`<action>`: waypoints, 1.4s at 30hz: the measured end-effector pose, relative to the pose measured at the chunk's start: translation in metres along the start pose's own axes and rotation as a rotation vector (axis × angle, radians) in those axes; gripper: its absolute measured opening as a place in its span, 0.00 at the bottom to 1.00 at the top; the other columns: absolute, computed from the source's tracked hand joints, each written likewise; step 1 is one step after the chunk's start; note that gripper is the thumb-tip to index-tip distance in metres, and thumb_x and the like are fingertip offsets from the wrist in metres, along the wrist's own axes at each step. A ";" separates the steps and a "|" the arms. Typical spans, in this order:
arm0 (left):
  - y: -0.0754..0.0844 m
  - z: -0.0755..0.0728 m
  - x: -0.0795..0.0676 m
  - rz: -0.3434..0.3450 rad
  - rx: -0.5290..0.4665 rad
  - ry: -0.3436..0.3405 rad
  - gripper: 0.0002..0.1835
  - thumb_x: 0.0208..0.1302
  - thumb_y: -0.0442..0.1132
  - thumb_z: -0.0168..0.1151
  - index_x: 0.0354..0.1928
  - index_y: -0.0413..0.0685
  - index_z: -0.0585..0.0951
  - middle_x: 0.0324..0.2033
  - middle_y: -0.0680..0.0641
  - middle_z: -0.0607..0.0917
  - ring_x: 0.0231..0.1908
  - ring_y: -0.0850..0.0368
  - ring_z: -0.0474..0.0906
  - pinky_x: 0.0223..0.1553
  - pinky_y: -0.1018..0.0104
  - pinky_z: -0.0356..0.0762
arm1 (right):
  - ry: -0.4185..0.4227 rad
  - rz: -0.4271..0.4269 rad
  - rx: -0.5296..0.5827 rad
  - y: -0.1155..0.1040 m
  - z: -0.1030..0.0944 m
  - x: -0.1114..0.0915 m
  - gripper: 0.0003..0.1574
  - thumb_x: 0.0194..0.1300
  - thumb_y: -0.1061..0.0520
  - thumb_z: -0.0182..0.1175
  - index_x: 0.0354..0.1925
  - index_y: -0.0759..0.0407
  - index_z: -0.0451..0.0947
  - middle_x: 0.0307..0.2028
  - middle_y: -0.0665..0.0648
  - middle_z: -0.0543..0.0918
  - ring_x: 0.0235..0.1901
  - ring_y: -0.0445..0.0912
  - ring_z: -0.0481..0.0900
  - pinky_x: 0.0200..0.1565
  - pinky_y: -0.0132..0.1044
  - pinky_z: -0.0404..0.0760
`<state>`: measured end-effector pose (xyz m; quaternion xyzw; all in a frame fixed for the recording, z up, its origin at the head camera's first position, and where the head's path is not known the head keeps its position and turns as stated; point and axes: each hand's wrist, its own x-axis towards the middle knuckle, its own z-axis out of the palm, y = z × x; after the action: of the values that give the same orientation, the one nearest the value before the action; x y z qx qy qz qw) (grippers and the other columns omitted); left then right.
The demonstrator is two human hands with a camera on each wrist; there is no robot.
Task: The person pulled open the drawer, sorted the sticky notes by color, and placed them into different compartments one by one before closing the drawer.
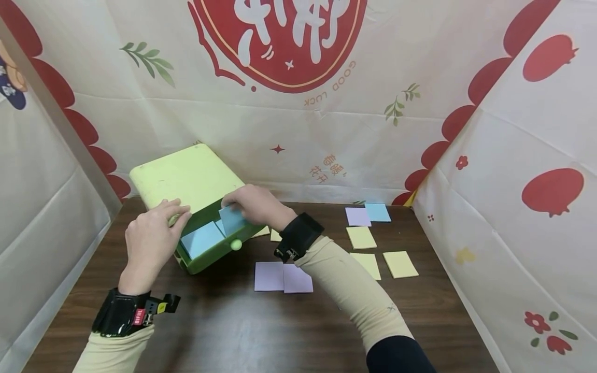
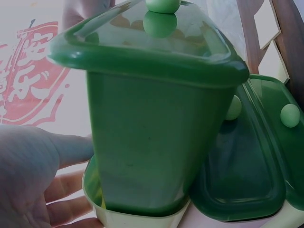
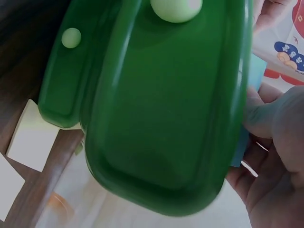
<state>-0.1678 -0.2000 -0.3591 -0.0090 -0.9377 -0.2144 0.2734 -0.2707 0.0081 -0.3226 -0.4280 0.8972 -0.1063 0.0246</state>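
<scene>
A small cabinet with a pale yellow-green top (image 1: 186,173) stands at the back left, its green upper drawer (image 1: 205,261) pulled out. Blue square paper pads (image 1: 202,241) lie inside the drawer. My right hand (image 1: 256,204) pinches a blue pad (image 1: 233,221) between thumb and fingers at the drawer's right end; the right wrist view shows that pad (image 3: 257,71) partly behind the drawer front (image 3: 161,118). At the drawer's left end is my left hand (image 1: 149,235), holding nothing. Its thumb (image 2: 71,149) lies close beside the drawer wall (image 2: 147,142) in the left wrist view.
Two purple pads (image 1: 283,277) lie side by side in front of the cabinet. Further right are several yellow pads (image 1: 400,264), another purple pad (image 1: 358,216) and a blue one (image 1: 377,212). Lower drawers with round knobs (image 3: 71,38) sit beneath. A patterned cloth (image 1: 280,129) hangs behind.
</scene>
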 end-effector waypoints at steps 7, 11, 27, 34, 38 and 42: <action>0.001 -0.001 -0.001 0.004 -0.002 0.009 0.14 0.60 0.42 0.69 0.47 0.46 0.87 0.51 0.40 0.85 0.54 0.38 0.80 0.14 0.63 0.50 | -0.010 0.018 -0.030 -0.004 0.011 0.003 0.16 0.68 0.61 0.58 0.49 0.43 0.84 0.46 0.42 0.86 0.44 0.38 0.79 0.47 0.32 0.77; 0.001 0.000 -0.001 0.003 -0.006 0.014 0.14 0.60 0.42 0.69 0.47 0.46 0.87 0.51 0.40 0.85 0.54 0.37 0.80 0.14 0.63 0.50 | 0.027 0.005 -0.107 -0.006 0.018 0.005 0.17 0.68 0.60 0.59 0.49 0.43 0.86 0.46 0.43 0.87 0.46 0.37 0.81 0.49 0.32 0.78; 0.002 0.000 -0.001 -0.005 -0.007 0.010 0.15 0.60 0.42 0.69 0.47 0.46 0.87 0.51 0.39 0.85 0.54 0.36 0.80 0.14 0.63 0.50 | -0.023 0.054 -0.127 -0.008 0.022 0.013 0.12 0.68 0.54 0.60 0.47 0.44 0.85 0.45 0.43 0.87 0.39 0.39 0.80 0.42 0.35 0.78; 0.004 -0.001 -0.001 0.000 -0.006 0.013 0.14 0.60 0.41 0.69 0.47 0.46 0.87 0.51 0.39 0.85 0.54 0.37 0.80 0.14 0.64 0.50 | -0.090 0.061 -0.077 -0.006 0.021 0.013 0.14 0.71 0.54 0.56 0.50 0.44 0.84 0.45 0.44 0.86 0.36 0.38 0.79 0.40 0.32 0.76; 0.003 0.000 -0.001 0.002 -0.003 0.017 0.14 0.60 0.41 0.69 0.47 0.46 0.87 0.51 0.39 0.86 0.54 0.37 0.80 0.14 0.64 0.50 | -0.122 0.070 -0.047 -0.005 0.020 0.014 0.16 0.73 0.54 0.53 0.52 0.44 0.84 0.47 0.45 0.86 0.37 0.38 0.78 0.40 0.30 0.75; 0.002 0.000 -0.001 0.005 -0.004 0.021 0.14 0.60 0.41 0.69 0.47 0.46 0.87 0.50 0.39 0.86 0.54 0.37 0.80 0.14 0.64 0.50 | -0.154 0.085 -0.015 -0.004 0.021 0.014 0.17 0.74 0.55 0.51 0.53 0.44 0.83 0.48 0.46 0.85 0.37 0.38 0.77 0.40 0.29 0.73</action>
<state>-0.1666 -0.1975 -0.3591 -0.0099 -0.9344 -0.2156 0.2836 -0.2743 -0.0087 -0.3413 -0.3968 0.9107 -0.0653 0.0949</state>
